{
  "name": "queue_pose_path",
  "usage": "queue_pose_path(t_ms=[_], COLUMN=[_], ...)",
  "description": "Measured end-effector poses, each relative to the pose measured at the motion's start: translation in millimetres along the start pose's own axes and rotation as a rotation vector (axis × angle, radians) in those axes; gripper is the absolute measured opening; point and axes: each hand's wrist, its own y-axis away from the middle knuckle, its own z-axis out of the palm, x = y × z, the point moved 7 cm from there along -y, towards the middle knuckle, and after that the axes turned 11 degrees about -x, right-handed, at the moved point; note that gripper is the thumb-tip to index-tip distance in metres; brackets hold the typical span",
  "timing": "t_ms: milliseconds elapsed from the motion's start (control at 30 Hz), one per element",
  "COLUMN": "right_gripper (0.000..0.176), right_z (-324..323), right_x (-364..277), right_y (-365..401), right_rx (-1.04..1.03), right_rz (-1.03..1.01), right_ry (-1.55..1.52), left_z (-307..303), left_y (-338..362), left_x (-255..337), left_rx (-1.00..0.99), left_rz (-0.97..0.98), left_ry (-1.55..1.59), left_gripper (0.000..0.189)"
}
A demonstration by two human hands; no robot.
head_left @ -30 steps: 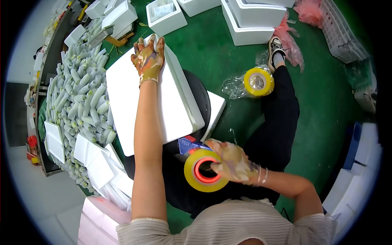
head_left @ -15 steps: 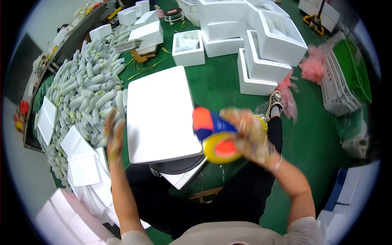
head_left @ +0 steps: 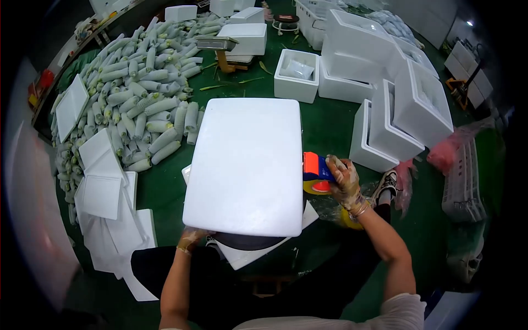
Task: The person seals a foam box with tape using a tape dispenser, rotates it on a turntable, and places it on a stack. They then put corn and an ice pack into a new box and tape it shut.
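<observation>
The right hand's (head_left: 344, 179) gloved fingers (head_left: 336, 165) are closed around a tape dispenser (head_left: 313, 166), orange and blue with a yellow roll under it, whose front end is against the right side edge of a closed white foam box (head_left: 247, 165). The left hand (head_left: 190, 240), also gloved and blurred, sits at the box's near left corner with its fingers curled at the lower edge; whether they grip it or only press against it cannot be told. The box lies flat in front of the person, on a black round stand (head_left: 247, 242) with a flat white foam piece (head_left: 258, 252) showing under its near edge. Below the right wrist a second yellow tape roll (head_left: 345, 220) lies on clear plastic on the green floor (head_left: 330, 121), just beside the person's shoe (head_left: 386, 184). Left of the box are loose flat foam lids (head_left: 102, 184) and, beyond them, a large heap of net-wrapped green vegetables (head_left: 137, 93). Behind and to the right stand open foam boxes (head_left: 385, 115), some nested; a small one (head_left: 297, 74) holds a clear bag. Further right lie a pink bag (head_left: 445, 154) and a white plastic crate (head_left: 465, 184).
</observation>
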Motion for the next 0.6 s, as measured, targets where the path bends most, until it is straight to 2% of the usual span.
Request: queue_pose_path(t_ms=[33,100,200,267,300,367,400,433,467,500,533,600], right_gripper=[0.063,0.064,0.062,0.058,0.058,0.056,0.056,0.053,0.050,0.043,0.043,0.043], right_z=[0,-5,-35,-62,-74,-91,-99,-100,-101,-108,-112,-116], right_x=[0,-3,-9,-13,-24,-39,-39,-46,-54,-62,-65,-73], right_y=[3,6,6,2,-9,-27,-33,-39,-46,-58,-66,-79], right_rx=[0.039,0.110,0.099,0.129,0.016,-0.169,-0.172,-0.238,-0.309,-0.364,-0.384,-0.413], right_rz=[0.051,0.144,0.114,0.120,0.107,0.076,0.073,0.000,-0.078,-0.088,-0.094,-0.200], right_ry=[-0.074,-0.159,-0.053,-0.047,0.000,0.065,0.074,0.184,0.289,0.226,0.221,0.311], left_z=[-1,-6,-34,-18,-26,-26,-22,-16,-11,-10,-20,-15], left_y=[-2,-7,-35,-35,-39,-9,0,5,11,14,9,8], left_x=[-5,-8,-55,-51,-68,-35,-15,3,16,18,15,15], left_rx=[0.001,0.067,0.089,-0.039,0.041,0.120,0.170,0.169,0.193,0.215,0.287,0.237], left_rz=[0.002,0.160,0.276,0.199,0.139,0.139,0.094,0.093,-0.004,-0.107,-0.150,-0.064], left_ry=[-0.001,0.280,0.133,0.364,0.628,0.327,-0.012,0.000,-0.086,-0.171,-0.360,-0.187], left_gripper=[0.044,0.044,0.047,0.049,0.047,0.058,0.064,0.064,0.069,0.074,0.069,0.066])
